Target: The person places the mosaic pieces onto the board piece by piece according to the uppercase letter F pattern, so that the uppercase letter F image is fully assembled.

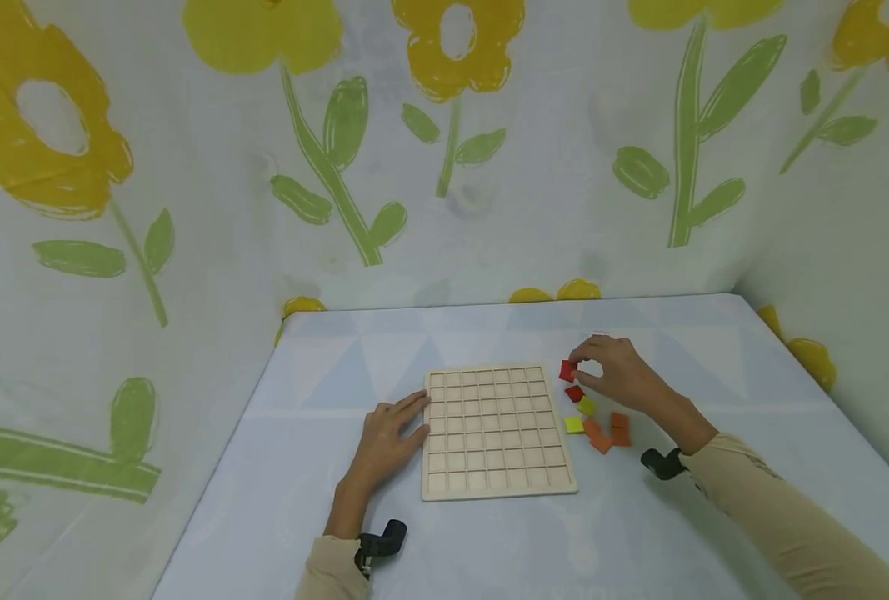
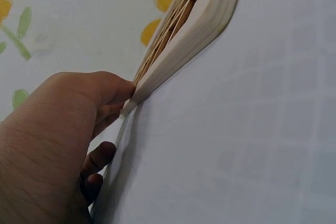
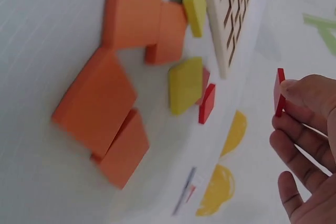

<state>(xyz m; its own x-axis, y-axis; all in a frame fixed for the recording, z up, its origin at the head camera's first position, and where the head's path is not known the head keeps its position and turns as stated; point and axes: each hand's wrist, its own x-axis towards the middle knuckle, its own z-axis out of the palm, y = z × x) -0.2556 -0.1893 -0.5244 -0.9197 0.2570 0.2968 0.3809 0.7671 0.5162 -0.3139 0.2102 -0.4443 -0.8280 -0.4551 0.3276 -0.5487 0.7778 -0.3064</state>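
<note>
A pale wooden board [image 1: 496,433] with a grid of square recesses lies flat on the table. My left hand [image 1: 384,440] rests beside its left edge, with fingertips and thumb touching that side; the left wrist view shows the fingers at the board's edge [image 2: 178,53]. Beyond the board's right side, my right hand [image 1: 624,377] pinches a thin red square tile [image 3: 279,92] between thumb and fingers, raised off the table. Below that hand lie another red tile [image 1: 573,393], two yellow tiles [image 3: 185,85] and several orange tiles [image 1: 620,429], some overlapping.
The white and pale blue patterned table [image 1: 324,467] extends around the board. Flower-printed cloth [image 1: 526,183] rises behind it and at both sides. Black wrist-worn devices [image 1: 384,540] sit at both cuffs. A small printed label [image 3: 184,191] shows on the tabletop.
</note>
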